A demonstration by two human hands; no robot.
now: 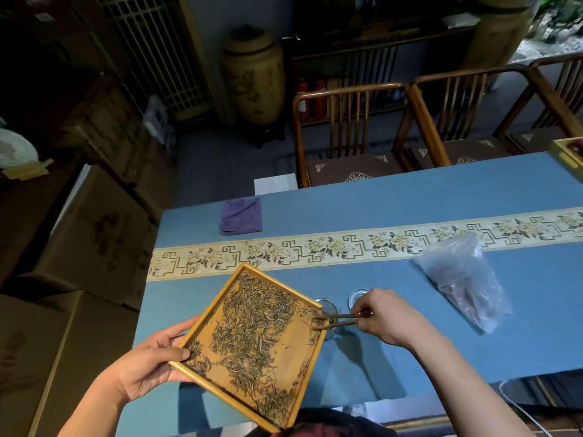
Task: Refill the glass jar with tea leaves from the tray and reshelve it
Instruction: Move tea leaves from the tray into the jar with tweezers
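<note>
My left hand (pixel 148 362) grips the near left edge of a square wooden tray (pixel 202 323) and holds it tilted above the blue table. Dry tea leaves (pixel 255 329) lie scattered across the tray. My right hand (pixel 383 316) holds wooden tongs (pixel 336 320) whose tips touch the leaves at the tray's right corner. Just beyond that corner stands the glass jar (pixel 329 307), mostly hidden by the tray and tongs. A round glass lid (pixel 358 297) lies on the table behind my right hand.
A crumpled clear plastic bag (pixel 463 279) lies to the right. A purple cloth (pixel 241 216) sits at the table's far left, past the patterned runner (pixel 347 246). Wooden chairs (pixel 347 134) line the far side. Cardboard boxes (pixel 91 234) stand left of the table.
</note>
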